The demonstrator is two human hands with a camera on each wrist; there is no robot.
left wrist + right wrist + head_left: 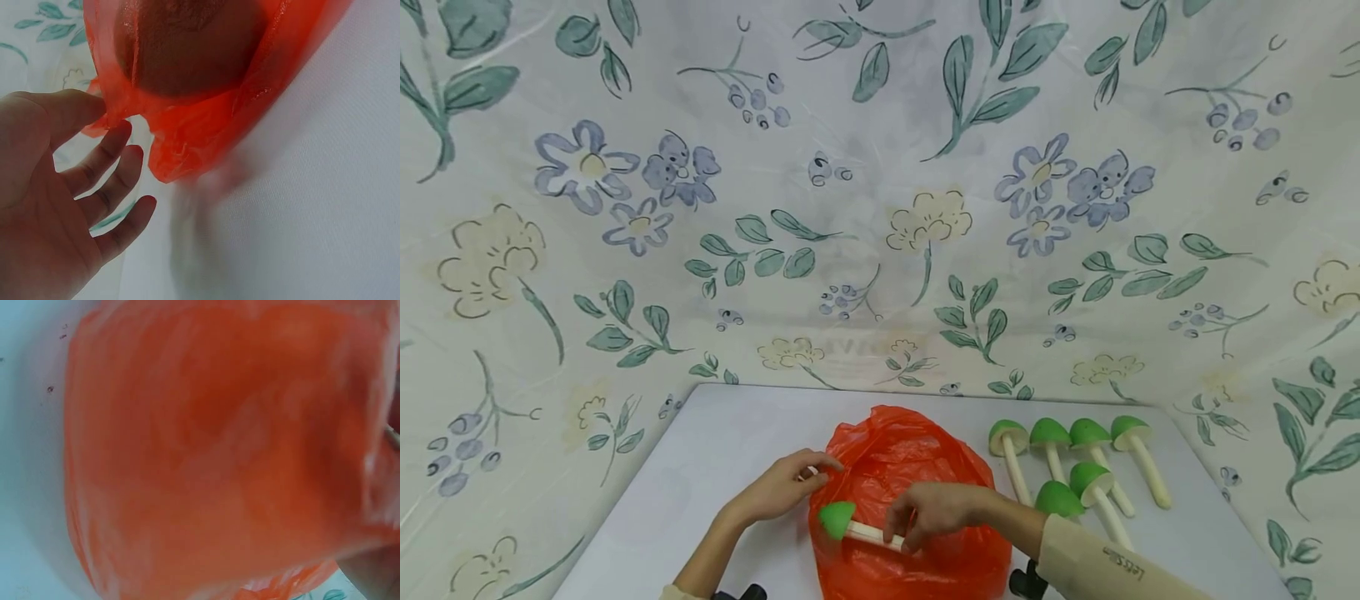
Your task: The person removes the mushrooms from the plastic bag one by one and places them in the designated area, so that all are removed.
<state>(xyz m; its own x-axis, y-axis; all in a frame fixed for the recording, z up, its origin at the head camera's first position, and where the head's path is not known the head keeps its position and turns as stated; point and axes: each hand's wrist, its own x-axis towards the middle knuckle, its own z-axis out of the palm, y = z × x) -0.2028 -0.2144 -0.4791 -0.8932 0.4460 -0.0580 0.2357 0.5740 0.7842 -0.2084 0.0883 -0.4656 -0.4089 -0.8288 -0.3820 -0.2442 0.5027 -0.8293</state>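
A red plastic bag (958, 562) lies on the table with its mouth spread wide. At its left rim, my left hand (782, 485) pinches the film between thumb and index finger; in the left wrist view, the other fingers of this left hand (69, 162) are spread apart. My right hand (940, 510) grips the pale stem of a mushroom with a green cap (837, 520), held sideways over the bag's mouth, cap toward the left. A dark round shape (187, 56) shows through the film in the left wrist view. Red film (206, 456) fills most of the right wrist view.
Several more green-capped mushrooms (1049, 433) with pale stems lie at the table's right side. The white table (752, 417) ends at the back against a hanging flowered sheet (865, 183), which also rises at both sides.
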